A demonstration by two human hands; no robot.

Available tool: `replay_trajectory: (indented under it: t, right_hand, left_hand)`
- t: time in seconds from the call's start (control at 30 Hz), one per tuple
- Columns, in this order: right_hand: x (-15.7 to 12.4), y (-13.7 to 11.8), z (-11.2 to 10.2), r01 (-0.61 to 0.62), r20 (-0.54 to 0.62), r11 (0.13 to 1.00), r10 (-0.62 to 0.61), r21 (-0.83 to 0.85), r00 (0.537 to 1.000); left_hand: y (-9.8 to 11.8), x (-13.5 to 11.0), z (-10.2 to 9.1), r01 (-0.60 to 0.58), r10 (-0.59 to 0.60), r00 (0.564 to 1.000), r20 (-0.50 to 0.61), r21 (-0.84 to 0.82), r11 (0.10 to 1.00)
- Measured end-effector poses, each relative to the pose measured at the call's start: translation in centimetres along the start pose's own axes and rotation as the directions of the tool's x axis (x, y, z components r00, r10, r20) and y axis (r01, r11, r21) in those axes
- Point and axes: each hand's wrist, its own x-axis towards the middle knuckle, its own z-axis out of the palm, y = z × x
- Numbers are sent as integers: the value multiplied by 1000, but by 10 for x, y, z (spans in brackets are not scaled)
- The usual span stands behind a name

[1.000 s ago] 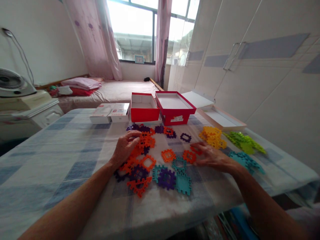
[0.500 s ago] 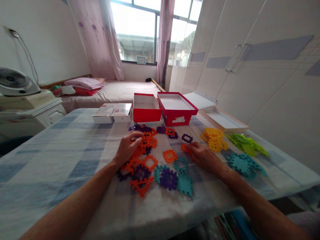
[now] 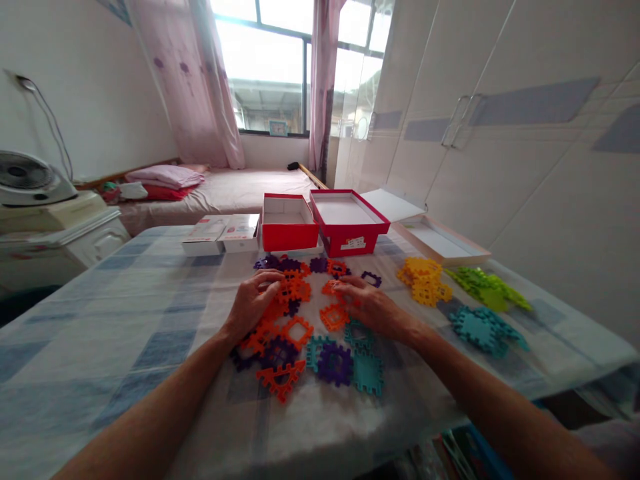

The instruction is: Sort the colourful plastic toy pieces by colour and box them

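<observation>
One orange piece (image 3: pixel 329 287), held in the right hand's (image 3: pixel 375 308) grip beside the bench's (image 3: pixel 165 300) orange pile (image 3: pixel 299 291), could be snagged on neighbours by its notched edges; left hand's (image 3: pixel 251 301) grip cannot be told.

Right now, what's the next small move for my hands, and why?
Probably bring the right hand left and lay the orange piece at its fingertips on the orange pile. The left hand is at that pile, just across a small gap, and the yellow pile, green pile and teal pile are grouped by colour.
</observation>
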Motion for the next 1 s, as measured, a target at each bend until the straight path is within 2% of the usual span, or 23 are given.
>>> replay_trajectory:
  t: [0.1, 0.17, 0.23, 0.27, 0.33, 0.4, 0.47, 0.57, 0.7, 0.77, 1.0]
  right_hand:
    - [-5, 2, -10, -234, -57, 958, 228, -164, 972]
    - [-13, 10, -14, -369, -16, 887, 380, -277, 925]
    - [-16, 17, -15, -404, 62, 859, 443, -315, 894]
    - [-15, 18, -14, -387, 98, 874, 430, -293, 897]
    - [-9, 15, -10, -302, 147, 939, 326, -164, 934]
    - [0, 5, -7, -187, 148, 982, 185, 2, 972]
    - [4, -7, -8, -140, 117, 986, 129, 89, 985]
    - [-7, -23, -14, -179, 136, 982, 169, 66, 976]
    - [-41, -30, -14, -164, 362, 986, 138, 42, 922]
    - [-53, -29, -10, -163, 392, 987, 151, -1, 908]
    - [-56, -27, 0, -182, 176, 983, 178, 7, 968]
  left_hand:
    - [0, 0, 0, 7, -7, 1000, -4, -5, 1000]
    - [-1, 0, 1, 6, -6, 1000, -2, -7, 1000]
    - [-1, 0, 1, -2, 2, 1000, 1, -7, 1000]
    - [-2, 1, 1, -6, 6, 1000, 3, -6, 1000]
    - [-3, 1, 1, -12, 12, 1000, 7, -5, 1000]
    - [-3, 1, 1, -9, 9, 1000, 7, 0, 1000]
    - [-3, 1, 0, -5, 5, 1000, 8, 6, 1000]
    - [-3, 0, 1, -2, 2, 1000, 12, 8, 1000]
    - [-4, 1, 2, -3, 3, 1000, 5, 6, 1000]
    - [-4, 1, 2, -6, 6, 1000, -1, 3, 1000]
    - [-1, 1, 1, -3, 3, 1000, 8, 14, 1000]
